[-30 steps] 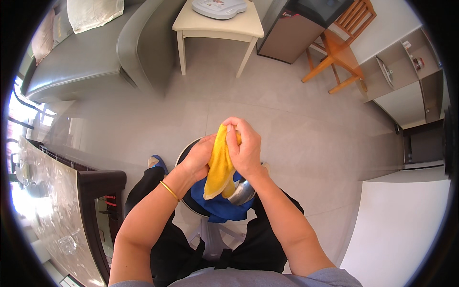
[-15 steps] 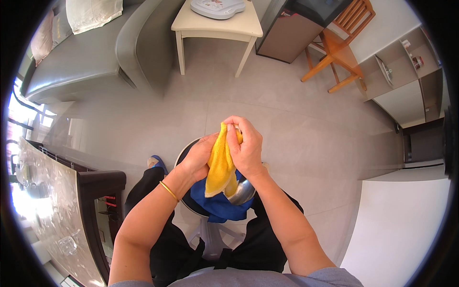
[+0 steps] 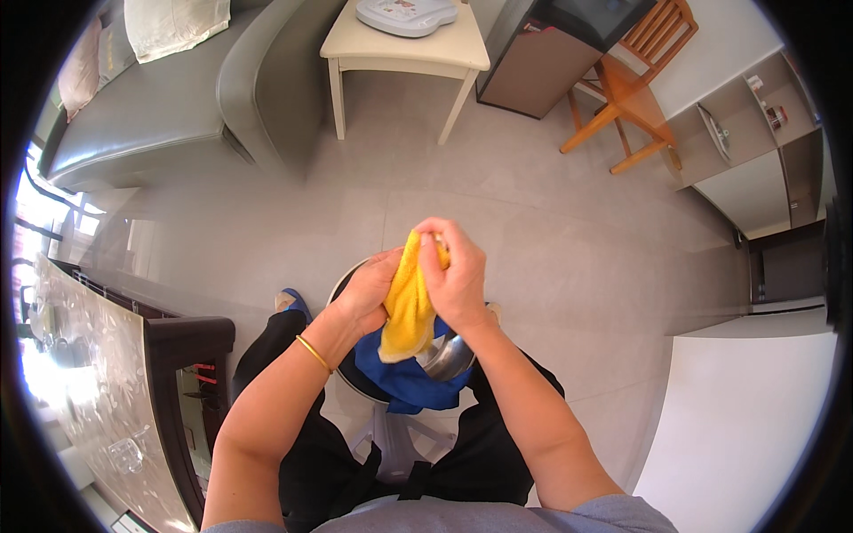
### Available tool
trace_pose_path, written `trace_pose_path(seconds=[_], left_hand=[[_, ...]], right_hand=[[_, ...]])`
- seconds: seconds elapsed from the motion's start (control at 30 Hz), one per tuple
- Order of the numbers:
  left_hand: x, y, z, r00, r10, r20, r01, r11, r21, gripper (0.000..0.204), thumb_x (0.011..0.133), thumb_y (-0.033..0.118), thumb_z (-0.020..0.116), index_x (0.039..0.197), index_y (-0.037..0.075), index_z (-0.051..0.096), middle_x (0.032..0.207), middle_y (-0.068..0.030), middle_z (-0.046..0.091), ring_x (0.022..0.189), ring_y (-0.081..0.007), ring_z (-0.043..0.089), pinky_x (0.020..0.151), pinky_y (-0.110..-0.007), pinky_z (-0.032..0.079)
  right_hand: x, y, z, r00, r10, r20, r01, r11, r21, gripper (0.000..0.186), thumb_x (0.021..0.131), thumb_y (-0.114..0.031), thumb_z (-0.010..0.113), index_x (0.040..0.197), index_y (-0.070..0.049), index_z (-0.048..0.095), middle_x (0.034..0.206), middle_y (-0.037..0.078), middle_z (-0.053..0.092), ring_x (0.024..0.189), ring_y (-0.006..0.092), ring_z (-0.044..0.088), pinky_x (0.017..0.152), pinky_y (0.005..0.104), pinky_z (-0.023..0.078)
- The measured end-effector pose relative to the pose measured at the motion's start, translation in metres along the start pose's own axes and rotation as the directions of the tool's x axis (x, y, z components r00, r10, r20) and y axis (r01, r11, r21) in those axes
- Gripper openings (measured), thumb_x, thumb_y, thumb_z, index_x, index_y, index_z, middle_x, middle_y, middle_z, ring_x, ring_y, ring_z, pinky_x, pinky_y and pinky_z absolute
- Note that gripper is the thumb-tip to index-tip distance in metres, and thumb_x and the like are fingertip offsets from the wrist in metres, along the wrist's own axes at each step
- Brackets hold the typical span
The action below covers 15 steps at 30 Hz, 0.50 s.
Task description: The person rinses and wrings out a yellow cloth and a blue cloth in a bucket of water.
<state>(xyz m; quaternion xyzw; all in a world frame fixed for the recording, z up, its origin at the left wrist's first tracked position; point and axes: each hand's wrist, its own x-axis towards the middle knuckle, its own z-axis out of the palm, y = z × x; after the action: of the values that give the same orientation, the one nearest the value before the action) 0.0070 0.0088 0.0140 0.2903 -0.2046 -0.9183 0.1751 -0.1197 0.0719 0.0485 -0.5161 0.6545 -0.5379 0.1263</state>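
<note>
Between my hands, over my lap, hangs a yellow cloth [image 3: 409, 306], gathered at the top with its lower end loose. My right hand [image 3: 458, 277] pinches its upper end between thumb and fingers. At the cloth's left side my left hand [image 3: 366, 291] is closed on it, its fingertips partly hidden behind the fabric. Below lie a blue cloth [image 3: 391, 380] and a shiny rounded metal vessel [image 3: 451, 357], both partly covered by the yellow cloth and my right wrist. They rest over a dark round top with a light rim [image 3: 336, 291].
A grey base with spread legs [image 3: 398, 449] stands between my knees. To the left is a dark-framed table [image 3: 191, 333] with a glossy top. Ahead are a grey sofa [image 3: 160, 120], a cream table [image 3: 404, 53] and a wooden chair [image 3: 622, 89]. A white surface [image 3: 746, 417] lies right.
The yellow cloth's loose end has risen slightly and shifted left, with its folds opened a little, uncovering more of the metal vessel. Both hands keep their hold in nearly the same place.
</note>
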Motion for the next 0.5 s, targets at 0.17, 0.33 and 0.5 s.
trace_pose_path(seconds=[0.17, 0.33, 0.5], left_hand=[[-0.001, 0.005, 0.001, 0.999, -0.003, 0.041, 0.001, 0.999, 0.043, 0.034, 0.108, 0.028, 0.044, 0.125, 0.003, 0.057, 0.120, -0.0102, 0.066, 0.104, -0.0214, 0.067, 0.092, -0.037, 0.056], [0.008, -0.001, -0.007, 0.994, 0.056, -0.089, -0.055, 0.998, 0.020, 0.037, 0.109, 0.032, 0.036, 0.127, 0.004, 0.054, 0.120, -0.0109, 0.064, 0.109, -0.0229, 0.064, 0.096, -0.040, 0.054], [0.023, 0.004, -0.058, 0.912, 0.167, 0.375, -0.045, 0.949, -0.313, 0.027, 0.106, 0.032, 0.049, 0.105, 0.008, 0.062, 0.088, -0.0045, 0.066, 0.077, -0.0186, 0.065, 0.073, -0.038, 0.056]], right_hand=[[0.001, 0.006, -0.003, 0.999, 0.027, 0.039, -0.028, 0.999, 0.027, 0.014, 0.095, -0.008, 0.059, 0.108, -0.003, 0.059, 0.091, 0.016, 0.068, 0.080, 0.0332, 0.069, 0.071, 0.0371, 0.054], [-0.001, 0.002, 0.000, 0.993, 0.024, 0.119, -0.034, 0.996, 0.078, 0.018, 0.095, -0.012, 0.061, 0.112, -0.005, 0.059, 0.093, 0.016, 0.069, 0.078, 0.0338, 0.069, 0.070, 0.0378, 0.055], [-0.032, -0.025, 0.022, 0.879, -0.317, 0.356, 0.284, 0.948, 0.142, 0.019, 0.089, -0.011, 0.069, 0.106, -0.006, 0.062, 0.093, 0.012, 0.069, 0.075, 0.0326, 0.068, 0.064, 0.0381, 0.054]])
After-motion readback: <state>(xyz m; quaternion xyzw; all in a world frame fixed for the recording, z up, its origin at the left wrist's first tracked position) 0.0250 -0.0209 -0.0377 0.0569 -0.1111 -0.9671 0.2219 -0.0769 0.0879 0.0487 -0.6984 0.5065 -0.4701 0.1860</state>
